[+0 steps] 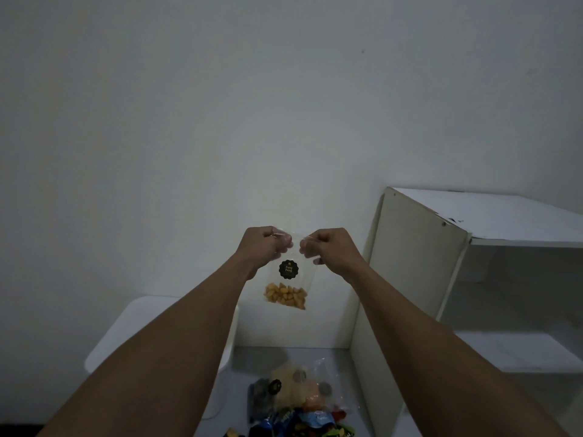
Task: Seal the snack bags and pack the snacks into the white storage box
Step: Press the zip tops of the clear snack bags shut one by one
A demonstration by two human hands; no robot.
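Observation:
A clear snack bag (pixel 288 280) with a round black label and yellow snack pieces at its bottom hangs in the air in front of the wall. My left hand (pixel 263 244) pinches its top left corner and my right hand (pixel 328 247) pinches its top right corner, fingers curled. Below my left forearm lies the white storage box (pixel 151 313), partly hidden by the arm. A pile of other snack bags (pixel 296 402), some clear and some colourful, lies on the floor at the bottom centre.
A white shelf unit (pixel 473 279) with open compartments stands on the right, close to my right forearm. A plain white wall fills the background.

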